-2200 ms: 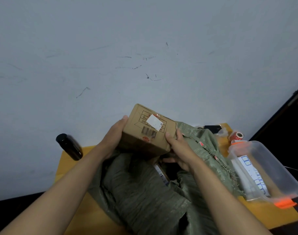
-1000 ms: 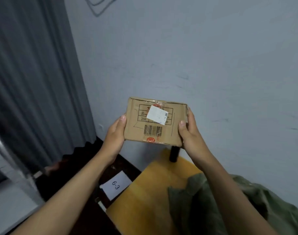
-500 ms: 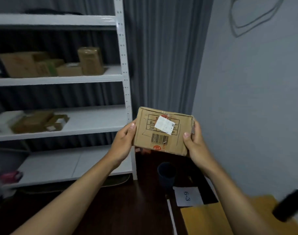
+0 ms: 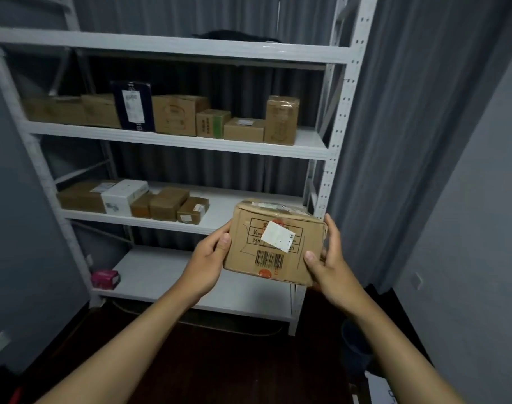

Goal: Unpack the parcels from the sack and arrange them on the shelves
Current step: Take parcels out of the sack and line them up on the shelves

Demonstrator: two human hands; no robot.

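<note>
parcel (image 4: pixel 273 243) held in mid-air before the shelves (image 4: pixel 190 147) | left hand (image 4: pixel 206 259) and right hand (image 4: pixel 330 265) each gripped on one end | risk: a tilted release at the shelf edge, possibly tipping it off

Dim room: grey curtains (image 4: pixel 394 141) behind white metal rack (image 4: pixel 339 135), grey wall (image 4: pixel 467 228) right, dark floor (image 4: pixel 234 360).
</note>
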